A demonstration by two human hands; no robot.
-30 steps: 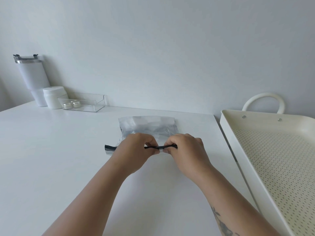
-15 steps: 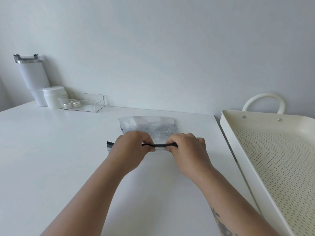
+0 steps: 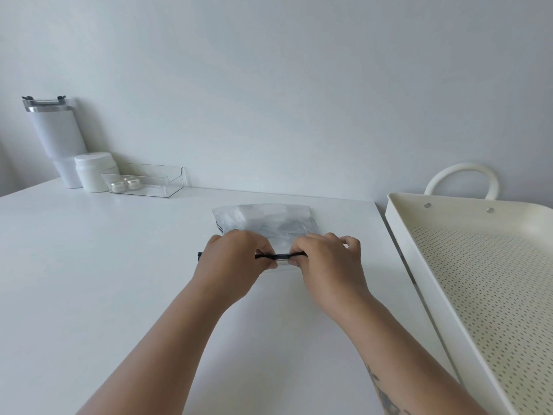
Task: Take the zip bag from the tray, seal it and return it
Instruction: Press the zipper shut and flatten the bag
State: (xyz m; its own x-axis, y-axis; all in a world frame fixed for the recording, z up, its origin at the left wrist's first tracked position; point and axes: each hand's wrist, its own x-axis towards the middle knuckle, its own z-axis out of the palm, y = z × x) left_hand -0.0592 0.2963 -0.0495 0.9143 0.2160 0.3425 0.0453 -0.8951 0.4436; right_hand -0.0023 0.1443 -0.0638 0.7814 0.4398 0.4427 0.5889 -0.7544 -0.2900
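Note:
A clear zip bag with a black zip strip along its near edge lies flat on the white table, in the middle of the view. My left hand pinches the strip toward its left end, and my right hand pinches it toward the right end. A short piece of the black strip shows between the two hands, and its left tip sticks out past my left hand. The cream perforated tray with a loop handle stands to the right of the table, with nothing in the part I see.
At the table's back left stand a white tumbler, a white jar and a clear plastic bin holding two small jars. The table's right edge runs close beside the tray.
Both hands have stayed pinched on the zip strip. My left hand slid slightly left along it, then back toward the right; the bag stayed in place.

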